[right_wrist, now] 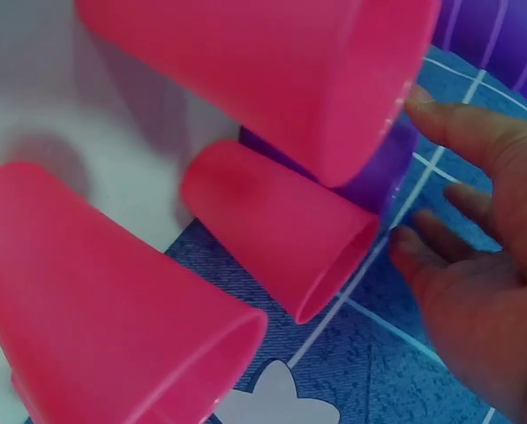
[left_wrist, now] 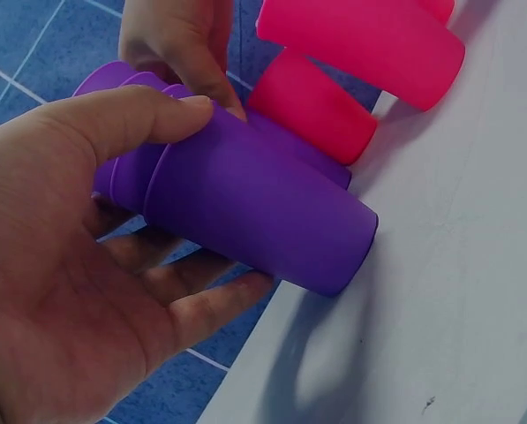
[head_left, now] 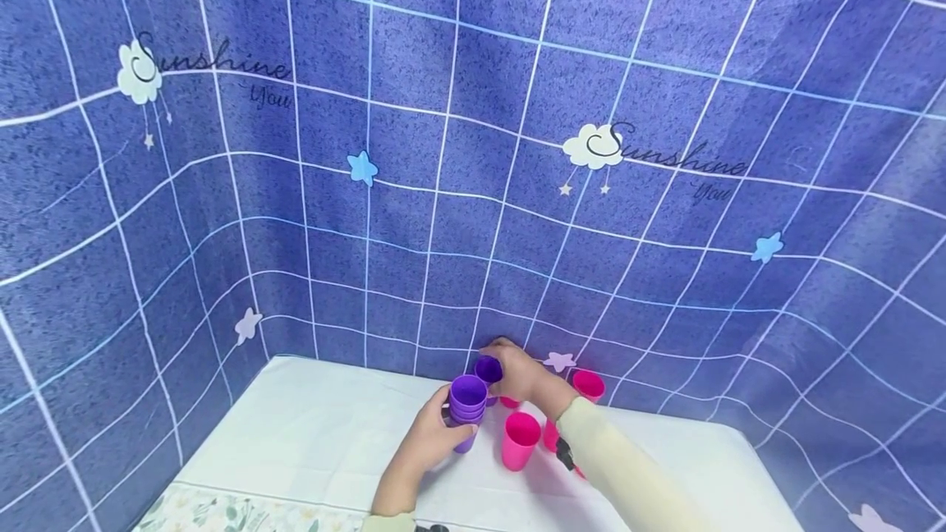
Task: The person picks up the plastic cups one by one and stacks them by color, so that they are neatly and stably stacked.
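Note:
In the head view my left hand [head_left: 430,436] grips a stack of purple cups [head_left: 468,413], mouths upward. The left wrist view shows the thumb across the outermost purple cup [left_wrist: 263,199] and fingers beneath it. Just beyond the stack, my right hand [head_left: 521,372] curls around the upper part of a single purple cup [head_left: 488,369]. In the right wrist view its thumb and fingers lie on either side of that purple cup's rim [right_wrist: 395,172]; a pink cup partly hides the contact.
Pink cups stand near my right arm: one in front [head_left: 521,443], one farther back [head_left: 588,385], others partly hidden. They rest on a white-covered table [head_left: 325,425]. A blue gridded curtain [head_left: 414,269] hangs close behind. Floral cloth [head_left: 222,507] lies at the front left.

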`<state>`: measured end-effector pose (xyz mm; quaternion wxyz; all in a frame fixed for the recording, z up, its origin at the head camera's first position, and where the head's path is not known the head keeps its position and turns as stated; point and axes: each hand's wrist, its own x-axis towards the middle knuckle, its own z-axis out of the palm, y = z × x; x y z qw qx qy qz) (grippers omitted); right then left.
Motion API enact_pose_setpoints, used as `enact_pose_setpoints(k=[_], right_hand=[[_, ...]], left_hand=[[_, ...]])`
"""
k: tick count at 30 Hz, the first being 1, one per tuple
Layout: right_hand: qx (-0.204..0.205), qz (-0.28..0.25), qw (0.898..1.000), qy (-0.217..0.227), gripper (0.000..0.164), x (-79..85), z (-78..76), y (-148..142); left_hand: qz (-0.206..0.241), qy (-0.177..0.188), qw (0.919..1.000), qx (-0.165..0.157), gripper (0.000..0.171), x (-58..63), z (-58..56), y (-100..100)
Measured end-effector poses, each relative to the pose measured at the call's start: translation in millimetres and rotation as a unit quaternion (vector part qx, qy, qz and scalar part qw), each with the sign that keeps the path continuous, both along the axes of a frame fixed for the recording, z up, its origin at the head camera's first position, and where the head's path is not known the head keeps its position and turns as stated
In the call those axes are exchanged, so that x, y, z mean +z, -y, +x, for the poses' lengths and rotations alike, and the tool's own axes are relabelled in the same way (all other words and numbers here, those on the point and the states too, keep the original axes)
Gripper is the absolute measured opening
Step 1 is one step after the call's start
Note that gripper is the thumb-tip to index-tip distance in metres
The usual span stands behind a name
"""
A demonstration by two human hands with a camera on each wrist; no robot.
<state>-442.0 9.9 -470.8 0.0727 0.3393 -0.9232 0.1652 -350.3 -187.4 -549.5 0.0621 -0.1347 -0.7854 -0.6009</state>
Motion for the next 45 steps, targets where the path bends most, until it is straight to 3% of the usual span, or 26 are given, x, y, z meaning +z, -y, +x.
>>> enact_pose_setpoints(k=[6, 19, 30, 34, 39, 45], right_hand=[[0.009, 0.044, 0.999, -0.015, 0.070, -9.7, -1.6, 0.5], [0.030, 0.054, 0.996, -0.063, 0.060, -19.8, -7.4, -0.9], [0.044, -0.007, 0.999, -0.027, 0.062, -11.3, 4.1, -3.9], [0.042, -0.055, 0.998, -0.004, 0.062, -4.0, 6.8, -4.3], [0.032, -0.133, 0.990, 0.039, 0.064, 0.7, 9.4, -3.3], [-0.012, -0.192, 0.980, 0.044, 0.059, 7.7, 13.8, -2.8]], left_hand=[[0.010, -0.004, 0.9999, -0.003, 0.076, 0.2, 1.0, -2.2], [-0.004, -0.001, 1.0000, -0.004, 0.077, -3.6, -1.6, -1.7], [-0.007, 0.000, 0.9999, -0.007, 0.079, -4.3, -2.1, -1.1], [-0.005, -0.001, 0.9999, -0.009, 0.079, -4.8, -2.7, -1.0], [-0.009, -0.003, 0.9999, -0.011, 0.080, -4.3, -3.3, 1.2], [-0.007, -0.002, 0.9999, -0.012, 0.080, -2.4, -2.4, 0.3]])
